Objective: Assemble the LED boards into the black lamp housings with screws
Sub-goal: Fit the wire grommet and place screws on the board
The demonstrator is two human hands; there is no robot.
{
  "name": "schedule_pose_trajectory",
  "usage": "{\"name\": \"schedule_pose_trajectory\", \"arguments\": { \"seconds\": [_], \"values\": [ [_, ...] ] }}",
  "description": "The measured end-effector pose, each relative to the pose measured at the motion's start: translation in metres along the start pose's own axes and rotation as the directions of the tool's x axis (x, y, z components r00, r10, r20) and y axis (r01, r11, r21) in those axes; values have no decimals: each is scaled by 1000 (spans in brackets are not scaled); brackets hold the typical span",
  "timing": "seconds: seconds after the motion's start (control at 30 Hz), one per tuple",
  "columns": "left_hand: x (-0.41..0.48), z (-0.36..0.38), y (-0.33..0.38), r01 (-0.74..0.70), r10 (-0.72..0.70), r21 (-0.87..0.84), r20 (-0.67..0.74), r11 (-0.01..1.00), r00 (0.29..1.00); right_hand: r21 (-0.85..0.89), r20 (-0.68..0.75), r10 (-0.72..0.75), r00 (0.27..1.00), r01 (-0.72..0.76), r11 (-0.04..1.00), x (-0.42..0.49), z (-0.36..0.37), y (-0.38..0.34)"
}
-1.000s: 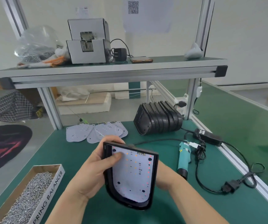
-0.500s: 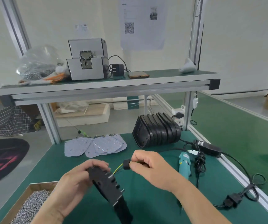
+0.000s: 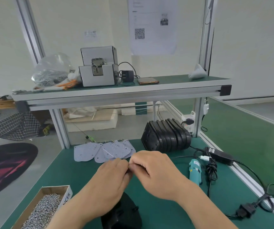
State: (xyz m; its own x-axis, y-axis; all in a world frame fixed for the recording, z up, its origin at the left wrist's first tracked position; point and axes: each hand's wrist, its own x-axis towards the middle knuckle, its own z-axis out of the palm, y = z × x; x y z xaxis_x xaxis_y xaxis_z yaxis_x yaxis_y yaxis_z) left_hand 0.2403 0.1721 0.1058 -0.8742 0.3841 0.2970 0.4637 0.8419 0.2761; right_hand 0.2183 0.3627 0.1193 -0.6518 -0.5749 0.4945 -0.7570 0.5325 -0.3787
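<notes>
Your left hand [image 3: 109, 179] and right hand [image 3: 156, 174] meet fingertip to fingertip, fingers curled, contents not discernible, with the black housing [image 3: 124, 217] at the near edge.

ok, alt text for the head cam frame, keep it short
A left hand and right hand meet fingertip to fingertip over a green bench, anything between them hidden; a black lamp housing lies below the left wrist. Around them: a box of screws, fanned LED boards, a stack of black housings, a teal screwdriver.
</notes>
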Motion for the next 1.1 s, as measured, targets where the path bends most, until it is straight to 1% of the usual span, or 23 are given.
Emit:
{"name": "schedule_pose_trajectory", "arguments": {
  "seconds": [0.07,0.13,0.17,0.23,0.27,0.33,0.37,0.4,0.43,0.47,0.57,0.63,0.67,0.73,0.83,0.87,0.93,0.97,1.0,1.03,1.1],
  "values": [
    [-3,0,-4,37,-39,71,33,997,999,-39,-75,-31,997,28,999,-2,-3,-6],
    [-6,-2,-12,148,-160,107,114,983,980,-56,-132,-32,991,25,998,-4,-7,-7],
    [-8,-4,-15,198,-209,85,150,977,966,-63,-147,-32,989,23,998,-5,-8,-7],
    [-11,-8,-19,236,-224,-46,181,971,958,-66,-159,-32,987,22,998,-6,-10,-7],
    [-13,-10,-18,242,-219,-137,165,961,962,-56,-164,-31,986,22,998,-6,-11,-8],
    [-12,-13,-12,262,-261,-282,41,923,964,-1,-172,-3,985,3,1000,-5,-11,-6],
    [-12,-14,-8,267,-293,-297,-43,917,955,49,-169,28,985,-20,999,-5,-12,-4],
    [-11,-13,-5,267,-307,-273,-116,924,945,80,-161,60,985,-47,996,-5,-16,-2],
    [-10,-12,-1,268,-308,-229,-159,936,938,77,-149,83,985,-72,994,-4,-19,-1],
    [-8,-11,3,271,-302,-181,-176,946,937,33,-127,93,988,-89,995,-3,-23,0],
    [1,-7,15,310,-310,-29,-172,950,935,-267,40,113,993,-98,959,-2,-21,-15],
    [8,-5,25,330,-319,33,-189,943,929,-386,169,176,970,-99,917,-1,-12,-34],
    [10,-4,29,339,-322,58,-194,939,926,-435,212,214,954,-104,894,-2,-6,-41],
    [12,-1,36,341,-315,126,-187,932,930,-520,221,260,940,-112,847,-2,-5,-49],
    [11,5,40,322,-299,159,-152,933,942,-608,193,158,968,-8,794,-1,-10,-48],
    [11,6,41,320,-296,174,-149,931,943,-613,171,147,974,-12,790,0,-10,-49],
    [12,5,38,319,-290,177,-173,931,941,-471,194,177,965,-66,880,0,-3,-42],
    [13,5,35,310,-279,165,-186,936,942,-406,231,211,950,-104,908,0,-1,-39],
    [13,4,32,290,-262,139,-190,947,946,-346,238,216,947,-125,930,1,1,-31],
    [11,3,28,262,-243,83,-183,962,953,-272,206,196,959,-136,953,2,-1,-25],
    [7,-3,22,206,-220,-117,-122,971,968,-63,141,160,977,-152,986,-1,-4,-10]
  ]
}}
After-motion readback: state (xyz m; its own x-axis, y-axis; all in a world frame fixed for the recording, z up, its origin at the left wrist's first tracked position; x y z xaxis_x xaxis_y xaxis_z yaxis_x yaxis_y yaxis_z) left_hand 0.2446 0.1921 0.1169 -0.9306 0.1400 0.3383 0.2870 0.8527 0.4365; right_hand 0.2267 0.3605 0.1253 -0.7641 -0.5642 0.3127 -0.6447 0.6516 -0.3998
